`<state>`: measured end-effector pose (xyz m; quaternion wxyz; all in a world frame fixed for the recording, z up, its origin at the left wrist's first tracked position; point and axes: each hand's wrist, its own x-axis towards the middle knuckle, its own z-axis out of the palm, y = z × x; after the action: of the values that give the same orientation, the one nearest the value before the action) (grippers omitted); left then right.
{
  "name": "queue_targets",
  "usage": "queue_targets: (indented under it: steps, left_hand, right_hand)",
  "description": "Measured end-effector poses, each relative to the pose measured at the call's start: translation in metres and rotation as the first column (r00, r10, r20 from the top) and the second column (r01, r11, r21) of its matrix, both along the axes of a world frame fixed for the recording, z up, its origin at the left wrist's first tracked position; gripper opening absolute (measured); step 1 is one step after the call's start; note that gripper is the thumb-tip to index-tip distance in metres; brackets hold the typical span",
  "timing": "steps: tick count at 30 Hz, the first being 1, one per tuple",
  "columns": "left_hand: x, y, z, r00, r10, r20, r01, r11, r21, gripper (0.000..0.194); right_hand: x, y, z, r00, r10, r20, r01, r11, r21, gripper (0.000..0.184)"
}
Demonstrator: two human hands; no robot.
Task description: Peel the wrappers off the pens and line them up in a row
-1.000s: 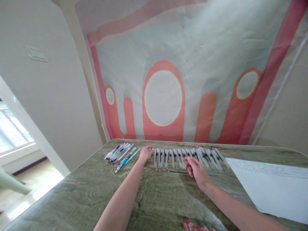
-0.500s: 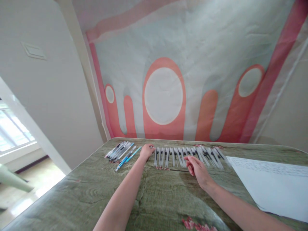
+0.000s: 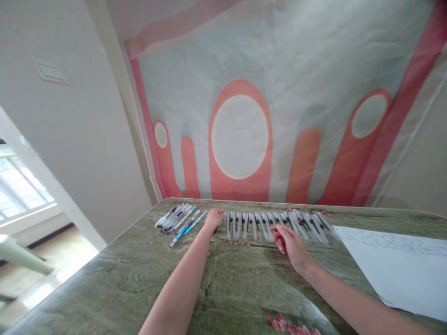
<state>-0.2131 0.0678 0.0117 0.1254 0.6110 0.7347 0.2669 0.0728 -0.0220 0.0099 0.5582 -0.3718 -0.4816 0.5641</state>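
Observation:
A long row of clear pens (image 3: 256, 227) with dark bands lies side by side on the wood-patterned table (image 3: 139, 288). At the row's left end, my left hand (image 3: 214, 218) rests low with its fingers bent together. A small dark and pale bit shows at its fingertips, too small to name. Over the front edge of the row's middle hovers my right hand (image 3: 289, 244), fingers loosely curled in and nothing visible in them. Left of my left hand lie a blue pen (image 3: 179, 235) and a light-blue pen (image 3: 196, 221), beside a heap of mixed pens (image 3: 176, 217).
A large white sheet (image 3: 401, 274) with lines of writing along its far edge lies on the right side of the table. Behind the table rises a wall covering (image 3: 240, 186) with pink shapes. A green stool (image 3: 24, 256) stands on the floor at left.
The view has shifted slightly, so everything sits a little further right in the picture. Both hands keep nearly the same places by the pen row.

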Motion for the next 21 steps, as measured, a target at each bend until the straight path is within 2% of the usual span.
queue_targets:
  steps: [6, 9, 13, 16, 18, 19, 21]
  left_hand:
    - [0.002, -0.002, 0.001, 0.998, 0.014, 0.059, -0.015, 1.0, 0.005, 0.025]
    - [0.005, -0.005, 0.009, 0.994, 0.023, 0.104, -0.023, 1.0, 0.003, 0.029]
    - [0.013, -0.011, 0.033, 0.988, 0.0, 0.156, -0.007, 0.999, 0.045, 0.033]
    - [0.033, -0.02, 0.056, 0.969, -0.101, 0.227, 0.078, 0.991, 0.105, 0.033]
    - [0.056, -0.029, 0.066, 0.879, -0.246, 0.408, 0.204, 0.968, 0.145, 0.036]
    - [0.07, -0.035, 0.07, 0.803, -0.301, 0.514, 0.266, 0.953, 0.143, 0.04]
    - [0.101, -0.048, 0.071, 0.617, -0.311, 0.722, 0.326, 0.937, 0.125, 0.045]
  right_hand:
    - [0.0, -0.001, 0.002, 1.0, 0.011, 0.019, -0.011, 1.0, 0.01, 0.034]
    - [0.0, -0.002, 0.002, 0.999, 0.019, 0.03, -0.019, 1.0, 0.013, 0.033]
    - [0.0, -0.002, 0.003, 0.998, 0.022, 0.06, -0.023, 1.0, 0.021, 0.033]
    - [-0.001, -0.002, 0.003, 0.988, 0.016, 0.151, -0.023, 0.999, 0.046, 0.029]
    - [-0.002, -0.003, 0.003, 0.967, 0.027, 0.254, -0.044, 0.997, 0.063, 0.028]
    - [-0.003, -0.004, 0.003, 0.952, 0.043, 0.302, -0.068, 0.995, 0.074, 0.027]
    - [-0.005, -0.006, 0.004, 0.927, 0.095, 0.362, -0.139, 0.985, 0.099, 0.028]
